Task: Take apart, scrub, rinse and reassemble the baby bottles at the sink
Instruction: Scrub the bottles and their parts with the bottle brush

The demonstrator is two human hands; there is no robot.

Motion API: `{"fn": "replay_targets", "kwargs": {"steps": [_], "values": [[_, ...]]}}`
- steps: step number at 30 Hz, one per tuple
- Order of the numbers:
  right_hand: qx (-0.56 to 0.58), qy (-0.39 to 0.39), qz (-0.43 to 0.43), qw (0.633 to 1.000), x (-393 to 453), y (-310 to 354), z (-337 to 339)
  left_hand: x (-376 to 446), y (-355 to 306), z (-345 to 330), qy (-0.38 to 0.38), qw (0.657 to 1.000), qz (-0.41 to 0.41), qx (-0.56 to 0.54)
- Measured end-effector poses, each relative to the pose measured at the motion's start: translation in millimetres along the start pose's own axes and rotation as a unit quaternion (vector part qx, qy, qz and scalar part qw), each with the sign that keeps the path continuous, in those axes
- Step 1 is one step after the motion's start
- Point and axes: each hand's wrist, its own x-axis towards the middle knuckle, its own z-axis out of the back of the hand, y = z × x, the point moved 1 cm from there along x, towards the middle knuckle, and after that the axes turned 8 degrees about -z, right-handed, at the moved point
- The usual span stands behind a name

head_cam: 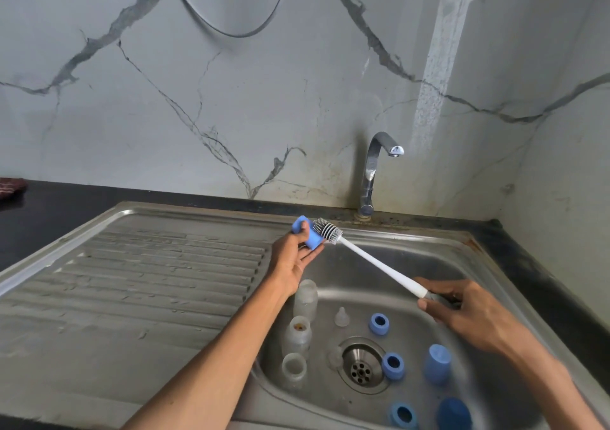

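Fingers [305, 234] of our left hand [292, 258] grip blue cap [308, 234] over sink [379, 258]; right hand [462, 310] pinches brush [363, 258], bristles at cap to scrub it.

Three bottles [301, 332] stand left of the drain [363, 365] in the sink [412, 258]; rings [379, 324] and caps [437, 363] lie right (tap [373, 172] behind).
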Motion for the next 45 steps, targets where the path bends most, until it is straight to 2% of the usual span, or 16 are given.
{"fn": "replay_targets", "kwargs": {"steps": [2, 5, 7, 11, 14, 16, 19, 21, 27, 32, 40, 45], "values": [[0.000, 0.001, -0.005, 1.000, 0.7, 0.2, 0.6, 2.8, -1.0, 2.7, -0.010, 1.000, -0.017, 0.009], [0.013, -0.011, 0.000, 1.000, 2.8, 2.9, -2.0, -4.6, 11.0, -6.8, 0.026, 0.997, -0.014, 0.073], [0.023, -0.017, 0.004, 1.000, 2.1, 2.6, -2.6, -11.5, 18.8, -17.8, 0.049, 0.996, -0.002, 0.077], [0.021, 0.016, 0.000, 1.000, 0.7, -1.9, 5.3, -7.2, 4.6, -11.5, -0.019, 0.998, -0.050, 0.040], [0.006, 0.023, -0.021, 1.000, -1.4, -5.9, 12.6, -2.4, 1.6, 4.2, -0.036, 0.989, -0.088, 0.113], [0.025, -0.001, -0.038, 0.999, -0.2, -11.0, 18.2, -6.4, 11.4, -0.9, -0.009, 0.968, -0.122, 0.218], [0.042, -0.019, -0.055, 0.997, 2.7, -16.4, 19.9, -12.7, 36.3, -14.1, 0.072, 0.903, -0.177, 0.384], [0.038, -0.013, -0.063, 0.997, 4.8, -20.7, 17.7, -16.8, 55.3, -22.0, 0.121, 0.863, -0.184, 0.455], [0.065, -0.056, -0.111, 0.990, 15.0, -39.3, 18.2, -19.4, 97.9, -50.2, 0.202, 0.757, -0.171, 0.598], [0.068, -0.072, -0.114, 0.989, 19.6, -47.8, 23.6, -16.9, 145.8, -72.5, 0.252, 0.695, -0.146, 0.657], [0.072, -0.063, -0.137, 0.986, 21.2, -60.5, 32.0, -19.4, 210.7, -82.3, 0.292, 0.666, -0.100, 0.679], [0.066, -0.061, -0.129, 0.988, 22.9, -61.0, 30.3, -14.4, 225.0, -72.3, 0.308, 0.649, -0.097, 0.689]]}}
